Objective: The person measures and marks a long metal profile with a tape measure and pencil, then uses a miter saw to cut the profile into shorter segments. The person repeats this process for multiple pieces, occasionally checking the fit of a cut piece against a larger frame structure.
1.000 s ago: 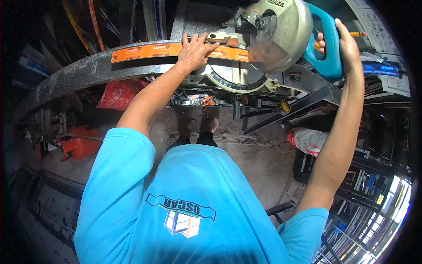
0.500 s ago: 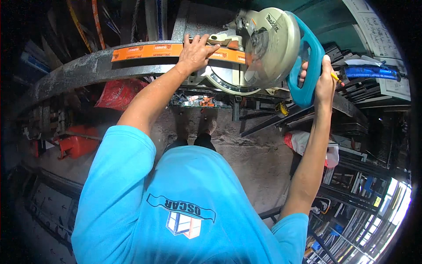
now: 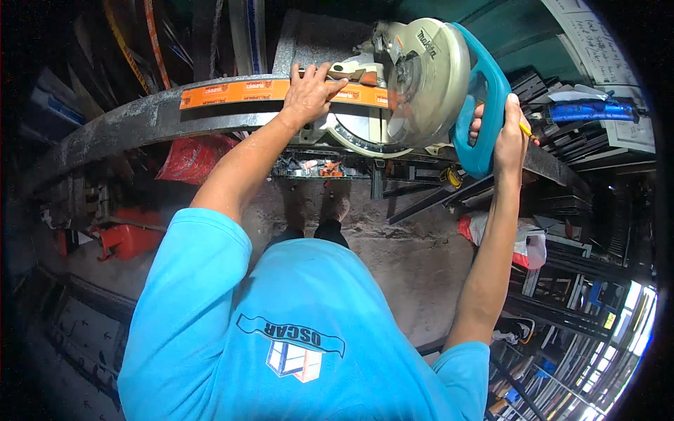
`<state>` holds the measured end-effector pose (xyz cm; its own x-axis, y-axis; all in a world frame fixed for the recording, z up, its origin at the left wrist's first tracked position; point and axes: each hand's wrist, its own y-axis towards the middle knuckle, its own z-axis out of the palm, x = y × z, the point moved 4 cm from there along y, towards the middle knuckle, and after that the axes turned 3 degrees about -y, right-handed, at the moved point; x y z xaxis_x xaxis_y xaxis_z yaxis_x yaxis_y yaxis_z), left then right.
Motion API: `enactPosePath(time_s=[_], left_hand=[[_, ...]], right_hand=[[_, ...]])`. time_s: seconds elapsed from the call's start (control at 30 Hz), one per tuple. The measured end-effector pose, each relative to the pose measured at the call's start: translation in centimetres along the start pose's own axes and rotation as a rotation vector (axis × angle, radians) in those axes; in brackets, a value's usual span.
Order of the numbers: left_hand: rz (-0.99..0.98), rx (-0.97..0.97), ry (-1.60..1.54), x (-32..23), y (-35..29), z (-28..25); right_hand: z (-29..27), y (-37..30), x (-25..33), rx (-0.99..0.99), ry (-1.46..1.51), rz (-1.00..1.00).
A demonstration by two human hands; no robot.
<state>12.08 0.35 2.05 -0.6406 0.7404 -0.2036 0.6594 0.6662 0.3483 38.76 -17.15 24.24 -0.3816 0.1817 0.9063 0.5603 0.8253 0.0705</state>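
Observation:
My left hand [image 3: 309, 92] grips a long flat bar with orange film [image 3: 239, 90], its fingers over the far edge and its thumb toward the right. The bar lies across a mitre saw [image 3: 432, 81], its right end beside the guarded blade area. My right hand [image 3: 507, 133] is wrapped round the saw's teal D-shaped handle [image 3: 484, 98]. A yellow pencil [image 3: 526, 132] with a red end sticks out by my right fingers. The saw's guard looks cloudy, and the blade's contact with the bar is hidden.
A long grey metal bench rail [image 3: 133, 116] runs left from the saw. Blue-wrapped stock [image 3: 593, 111] and dark profiles lie at right. Below are a tape measure [image 3: 451, 177], a red bag [image 3: 193, 158], a red container [image 3: 130, 235] and a white-and-red bag [image 3: 530, 245].
The saw head and handle, with my right hand on it, have shifted slightly left. My left hand keeps its place on the orange-filmed bar. The whole view has moved a little.

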Motion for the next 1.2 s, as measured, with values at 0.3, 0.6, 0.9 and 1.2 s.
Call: enactPosePath(time_s=[0.3,0.6,0.9,1.2], left_hand=[[0.009,-0.006,0.029,0.0,0.0,0.0],[0.017,-0.017,0.044,-0.3,0.0,-0.5],[0.011,-0.009,0.037,0.0,0.0,-0.2],[0.020,-0.022,0.028,-0.2,0.0,-0.3]], right_hand=[[0.1,-0.2,0.1,-0.015,0.015,-0.024],[0.0,-0.5,-0.1,-0.018,-0.005,-0.008],[0.3,-0.8,-0.2,-0.026,0.025,-0.023],[0.2,-1.0,-1.0,-0.021,0.033,-0.030]])
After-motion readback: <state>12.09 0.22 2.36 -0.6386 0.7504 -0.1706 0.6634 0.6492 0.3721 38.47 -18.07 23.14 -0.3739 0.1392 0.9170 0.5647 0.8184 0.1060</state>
